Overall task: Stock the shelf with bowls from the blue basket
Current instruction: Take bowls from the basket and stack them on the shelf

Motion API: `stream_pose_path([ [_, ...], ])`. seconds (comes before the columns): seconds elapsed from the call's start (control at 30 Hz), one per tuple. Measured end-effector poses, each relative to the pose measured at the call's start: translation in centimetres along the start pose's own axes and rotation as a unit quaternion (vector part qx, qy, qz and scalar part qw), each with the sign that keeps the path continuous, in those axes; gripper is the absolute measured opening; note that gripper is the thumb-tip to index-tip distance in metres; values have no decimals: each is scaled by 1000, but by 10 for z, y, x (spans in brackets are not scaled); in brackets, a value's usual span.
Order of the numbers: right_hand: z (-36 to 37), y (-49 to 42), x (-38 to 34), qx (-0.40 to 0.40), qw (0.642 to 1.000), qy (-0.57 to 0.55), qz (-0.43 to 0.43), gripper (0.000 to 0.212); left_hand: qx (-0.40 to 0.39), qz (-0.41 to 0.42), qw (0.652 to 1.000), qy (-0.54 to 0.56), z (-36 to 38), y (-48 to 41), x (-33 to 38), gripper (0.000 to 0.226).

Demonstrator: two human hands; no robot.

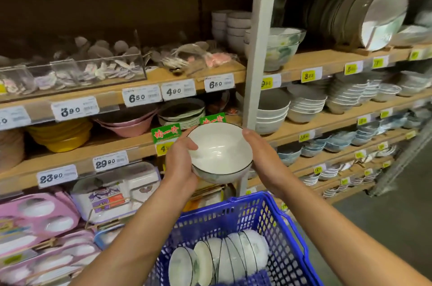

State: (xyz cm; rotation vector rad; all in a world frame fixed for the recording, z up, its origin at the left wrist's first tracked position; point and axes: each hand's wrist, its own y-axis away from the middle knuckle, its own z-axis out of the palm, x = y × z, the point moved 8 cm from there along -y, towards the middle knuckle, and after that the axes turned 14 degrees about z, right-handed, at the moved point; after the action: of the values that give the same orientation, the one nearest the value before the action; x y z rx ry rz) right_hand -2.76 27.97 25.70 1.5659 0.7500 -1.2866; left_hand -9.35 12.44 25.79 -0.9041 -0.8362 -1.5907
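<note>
Bowl (219, 152): white with a dark rim. I see it held in the air between both grips, above the blue basket (287, 222) and in front of the shelf (117, 148).
Left grip (181, 162): clasps the bowl, thumb over the rim; fingers hidden beneath.
Right grip (264, 164): cups the opposite side; fingers hidden behind the bowl.
Basket: stacked bowls (224, 260) lie on edge inside; the near end is cut off.
Yellow price tag (163, 148): partly covered by the left grip, so I cannot read it.

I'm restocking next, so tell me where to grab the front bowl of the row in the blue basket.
Pinch the front bowl by its upper rim, from above, thumb inside: it stands on edge, mouth facing left, back nested into the row.
</note>
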Motion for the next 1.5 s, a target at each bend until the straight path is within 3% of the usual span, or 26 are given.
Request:
stream_pose_path([
  [0.17, -83, 17, -11, 70, 992, -104, -2, 32, -3, -13, 1000, -9, 83, 30, -24, 41],
  [0.47, -248, 46, -39, 101, 980, -173, 8, 30, -71, 8, 997, -27, 243, 70, -71, 64],
  [0.83, -386, 43, -67, 165, 958, -235, 2, 30, -113, -15, 993, -12, 377, 75, -116, 61],
  [1.13, -428, -39, -111, 130, 965, -225, -22, 33, -82, -2, 996, -29, 427, 3, -127, 43],
  [1.3, -436, -95, -135, 116, 962, -245, 6, 21, -65, 9, 997, -26, 451, -49, -124, 56],
  [1.5, -429, -159, -172, 73, 969, -237, -1, 26, -65, 70, 995, -30, 468, -98, -100, 54],
])
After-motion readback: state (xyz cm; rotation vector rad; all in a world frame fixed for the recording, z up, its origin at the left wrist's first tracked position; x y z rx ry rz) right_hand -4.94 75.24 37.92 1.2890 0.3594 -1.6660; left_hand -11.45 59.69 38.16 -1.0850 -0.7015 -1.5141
